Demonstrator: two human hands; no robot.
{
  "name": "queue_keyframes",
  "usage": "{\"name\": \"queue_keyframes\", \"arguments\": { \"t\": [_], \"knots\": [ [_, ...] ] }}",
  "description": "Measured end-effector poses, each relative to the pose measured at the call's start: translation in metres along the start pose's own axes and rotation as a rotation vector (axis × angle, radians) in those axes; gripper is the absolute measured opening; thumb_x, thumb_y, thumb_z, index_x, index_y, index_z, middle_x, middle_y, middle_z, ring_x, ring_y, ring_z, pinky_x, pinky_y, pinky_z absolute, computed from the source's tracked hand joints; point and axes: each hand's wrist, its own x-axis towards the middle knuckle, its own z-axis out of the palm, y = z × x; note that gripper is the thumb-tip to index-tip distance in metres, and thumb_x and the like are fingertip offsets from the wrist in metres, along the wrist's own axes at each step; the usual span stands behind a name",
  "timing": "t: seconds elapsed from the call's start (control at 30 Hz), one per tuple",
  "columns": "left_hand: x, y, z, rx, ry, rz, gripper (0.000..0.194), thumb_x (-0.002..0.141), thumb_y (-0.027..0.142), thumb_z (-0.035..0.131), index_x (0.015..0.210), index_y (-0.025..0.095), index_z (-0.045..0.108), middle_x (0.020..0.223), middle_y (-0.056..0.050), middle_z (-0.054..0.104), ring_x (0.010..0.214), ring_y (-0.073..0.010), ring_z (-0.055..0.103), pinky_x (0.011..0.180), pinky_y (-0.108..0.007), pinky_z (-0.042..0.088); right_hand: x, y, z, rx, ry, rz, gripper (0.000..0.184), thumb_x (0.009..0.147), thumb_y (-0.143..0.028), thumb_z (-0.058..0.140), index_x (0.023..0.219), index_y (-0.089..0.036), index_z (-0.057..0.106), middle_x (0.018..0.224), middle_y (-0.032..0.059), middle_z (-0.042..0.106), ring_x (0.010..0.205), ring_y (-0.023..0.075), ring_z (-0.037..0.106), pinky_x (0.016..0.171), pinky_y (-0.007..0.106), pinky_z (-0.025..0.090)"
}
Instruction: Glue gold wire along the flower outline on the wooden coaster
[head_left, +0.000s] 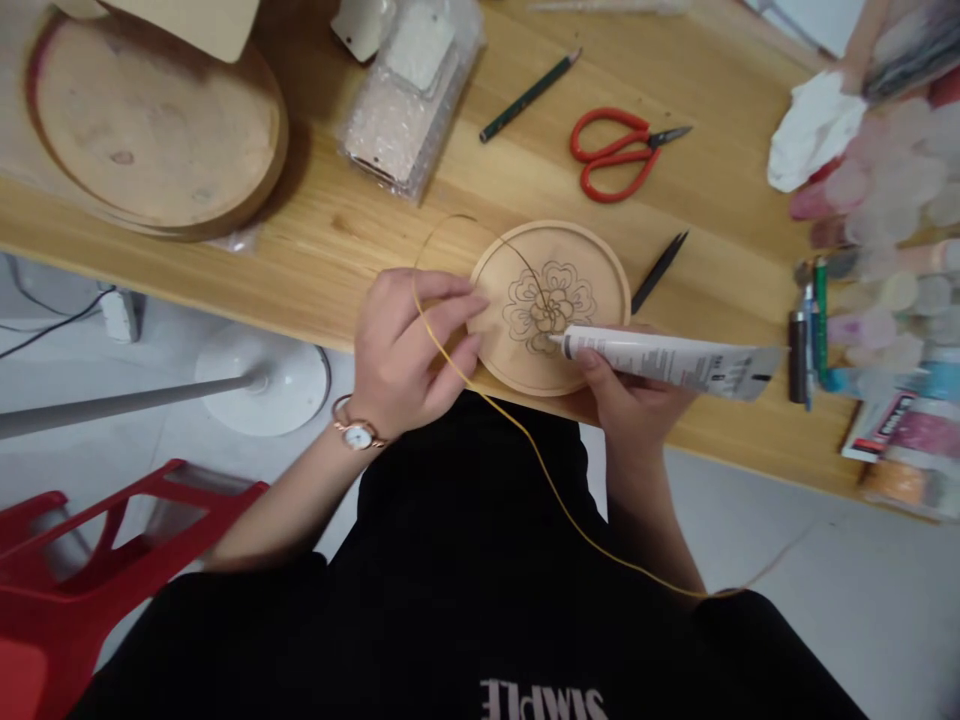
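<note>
A small round wooden disc (585, 270) with a drawn flower lies at the near edge of the wooden table (330, 240). My left hand (409, 350) rests against the disc's left rim, fingers pinched on a thin yellow wire (525, 440) that loops over the disc and trails down across my lap. My right hand (626, 395) grips a white glue tube (675, 360), its nozzle touching the middle of the flower. A watch sits on my left wrist.
Red scissors (611, 150), a green pencil (529, 95) and black tweezers (658, 270) lie beyond the disc. A large wooden round (150, 120) sits far left, a bubble-wrapped packet (405, 100) beside it. Pens and coloured supplies (885, 280) crowd the right. A red stool (90, 570) stands on the floor left.
</note>
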Motion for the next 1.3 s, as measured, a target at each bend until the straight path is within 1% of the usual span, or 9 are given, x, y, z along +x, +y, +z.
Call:
{"name": "queue_keyframes", "arguments": {
  "t": [0.07,0.17,0.33,0.5,0.67,0.83,0.9,1.1,1.3],
  "knots": [
    [-0.004,-0.001,0.018,0.082,0.062,-0.091,0.019,0.096,0.029,0.045,0.110,0.021,0.054,0.106,-0.006,0.062,0.097,-0.0186,0.057,0.084,-0.043,0.048,0.001,0.000,0.000,0.002,0.014,0.001,0.015,0.072,-0.025,0.077,0.083,-0.022,0.067,0.081,-0.0009,0.068,0.074,0.0145,0.068,0.065,0.027,0.059],
    [-0.007,-0.002,0.029,0.145,0.033,-0.141,0.018,0.095,0.028,0.044,0.108,0.022,0.056,0.104,-0.005,0.063,0.095,-0.0188,0.055,0.082,-0.044,0.047,0.001,0.002,0.001,0.014,0.021,-0.015,0.016,0.072,-0.023,0.077,0.084,-0.022,0.068,0.083,-0.0011,0.068,0.076,0.0146,0.068,0.068,0.029,0.059],
    [-0.004,-0.002,0.028,0.167,-0.018,-0.097,0.014,0.094,0.022,0.045,0.100,0.021,0.058,0.104,-0.005,0.063,0.093,-0.0183,0.056,0.076,-0.041,0.049,0.001,0.003,0.001,0.018,0.017,-0.003,0.016,0.071,-0.023,0.078,0.084,-0.023,0.068,0.082,-0.0012,0.067,0.077,0.0149,0.068,0.066,0.029,0.059],
    [-0.004,-0.001,0.032,0.198,0.035,-0.075,0.012,0.088,0.017,0.053,0.097,0.019,0.060,0.100,-0.007,0.065,0.089,-0.0198,0.058,0.072,-0.039,0.049,-0.001,0.002,0.001,0.051,0.029,0.015,0.017,0.072,-0.023,0.077,0.087,-0.023,0.068,0.082,-0.0017,0.070,0.073,0.0152,0.068,0.064,0.029,0.060],
    [-0.005,-0.001,0.033,0.223,0.052,-0.076,0.012,0.087,0.016,0.056,0.097,0.020,0.059,0.100,-0.005,0.065,0.089,-0.0189,0.059,0.073,-0.037,0.049,-0.001,0.004,0.001,0.036,0.027,0.020,0.020,0.070,-0.022,0.079,0.089,-0.022,0.070,0.089,-0.0005,0.071,0.080,0.0165,0.069,0.073,0.032,0.061],
    [-0.005,-0.001,0.033,0.226,0.043,-0.080,0.012,0.087,0.015,0.056,0.098,0.020,0.058,0.100,-0.004,0.064,0.089,-0.0182,0.058,0.073,-0.036,0.049,-0.001,0.003,0.001,0.061,0.033,0.007,0.018,0.070,-0.019,0.079,0.084,-0.023,0.070,0.080,-0.0021,0.069,0.073,0.0133,0.068,0.064,0.026,0.060],
    [-0.005,-0.001,0.032,0.226,0.036,-0.089,0.012,0.089,0.016,0.055,0.099,0.020,0.057,0.102,-0.005,0.063,0.091,-0.0179,0.057,0.075,-0.037,0.049,0.000,0.002,0.001,0.093,0.035,0.012,0.019,0.070,-0.016,0.079,0.085,-0.023,0.070,0.082,-0.0022,0.070,0.073,0.0125,0.069,0.064,0.024,0.060],
    [-0.006,-0.001,0.031,0.229,-0.009,-0.114,0.013,0.091,0.019,0.052,0.102,0.025,0.057,0.108,-0.003,0.058,0.096,-0.0172,0.054,0.080,-0.037,0.047,0.002,0.000,0.002,0.071,0.016,-0.007,0.020,0.069,-0.016,0.079,0.086,-0.023,0.071,0.086,-0.0001,0.071,0.079,0.0142,0.069,0.071,0.027,0.061],
    [-0.007,0.000,0.030,0.236,-0.026,-0.137,0.011,0.093,0.021,0.051,0.101,0.025,0.057,0.111,-0.003,0.057,0.098,-0.0170,0.053,0.082,-0.037,0.047,0.000,0.000,0.000,0.065,0.018,0.023,0.017,0.071,-0.020,0.078,0.085,-0.022,0.069,0.082,-0.0023,0.070,0.074,0.0134,0.069,0.066,0.026,0.061]
  ]
}}
